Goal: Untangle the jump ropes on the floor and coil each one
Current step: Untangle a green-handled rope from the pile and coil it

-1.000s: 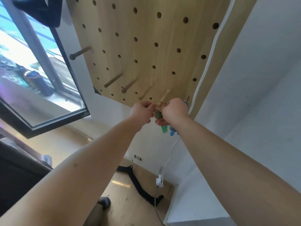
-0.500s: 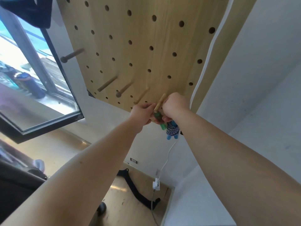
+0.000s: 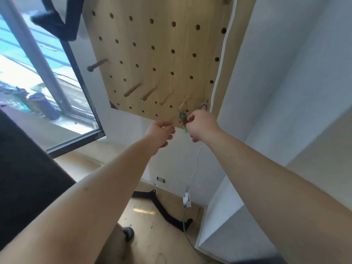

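A green jump rope (image 3: 182, 119) hangs from a wooden peg (image 3: 185, 102) at the bottom of the pegboard (image 3: 162, 54). My right hand (image 3: 202, 123) pinches it just below the peg. My left hand (image 3: 160, 133) is a little to the left, fingers curled, apart from the rope; whether it holds anything is unclear. A white-and-dark striped rope (image 3: 203, 105) loops over the peg to the right, mostly hidden behind my right hand.
Several other wooden pegs (image 3: 132, 89) stick out of the board. A white cable (image 3: 221, 69) runs down its right edge to a plug (image 3: 187, 200). A window (image 3: 38, 82) is at left, a black strap (image 3: 162, 208) on the floor, a white wall at right.
My hands have come apart: the left has moved away to the left of the rope. The view has tilted, and the blue-handled striped bundle is now hidden behind my right hand.
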Demonstrator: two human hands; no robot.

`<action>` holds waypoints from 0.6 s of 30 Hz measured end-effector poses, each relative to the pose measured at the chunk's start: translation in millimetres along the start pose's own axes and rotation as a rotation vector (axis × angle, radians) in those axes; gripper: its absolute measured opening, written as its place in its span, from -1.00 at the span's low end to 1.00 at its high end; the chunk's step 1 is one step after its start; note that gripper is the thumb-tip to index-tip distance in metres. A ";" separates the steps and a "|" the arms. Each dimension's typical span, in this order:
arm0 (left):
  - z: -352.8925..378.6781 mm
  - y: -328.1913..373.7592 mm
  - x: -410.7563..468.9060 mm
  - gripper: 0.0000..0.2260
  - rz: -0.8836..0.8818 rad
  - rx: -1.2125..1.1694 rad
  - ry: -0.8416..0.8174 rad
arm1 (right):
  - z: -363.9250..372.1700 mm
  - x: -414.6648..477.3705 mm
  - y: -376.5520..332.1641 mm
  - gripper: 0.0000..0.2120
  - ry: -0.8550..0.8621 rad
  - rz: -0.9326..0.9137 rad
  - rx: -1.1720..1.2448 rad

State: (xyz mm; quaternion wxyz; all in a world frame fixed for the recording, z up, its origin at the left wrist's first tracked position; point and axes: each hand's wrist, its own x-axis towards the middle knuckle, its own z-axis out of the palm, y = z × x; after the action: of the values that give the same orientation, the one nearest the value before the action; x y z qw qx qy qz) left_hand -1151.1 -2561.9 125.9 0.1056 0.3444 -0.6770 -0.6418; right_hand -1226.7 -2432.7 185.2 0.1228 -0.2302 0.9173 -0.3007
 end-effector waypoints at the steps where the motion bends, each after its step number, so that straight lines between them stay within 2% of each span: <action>1: -2.3 -4.3 -17.5 -0.76 0.011 0.035 -0.015 | 2.2 -18.4 3.2 -0.78 -0.007 -0.003 -0.017; 9: -0.8 -48.9 -154.4 -0.70 0.102 0.316 -0.137 | 8.4 -174.6 51.5 -0.68 -0.022 0.037 -0.014; 14: 15.0 -81.1 -221.0 -0.64 0.199 0.556 -0.275 | 6.6 -251.7 91.2 -0.60 -0.077 0.074 -0.027; 18: 30.9 -102.4 -270.8 -0.61 0.220 0.662 -0.341 | 4.1 -306.8 120.2 -0.57 -0.098 0.059 -0.070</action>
State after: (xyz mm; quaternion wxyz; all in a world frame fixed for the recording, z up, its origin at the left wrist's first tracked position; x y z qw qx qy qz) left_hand -934.8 -2368.0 105.7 -0.0568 0.1736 -0.8883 -0.4214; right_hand -1002.1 -2196.8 135.5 0.1683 -0.2219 0.9265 -0.2529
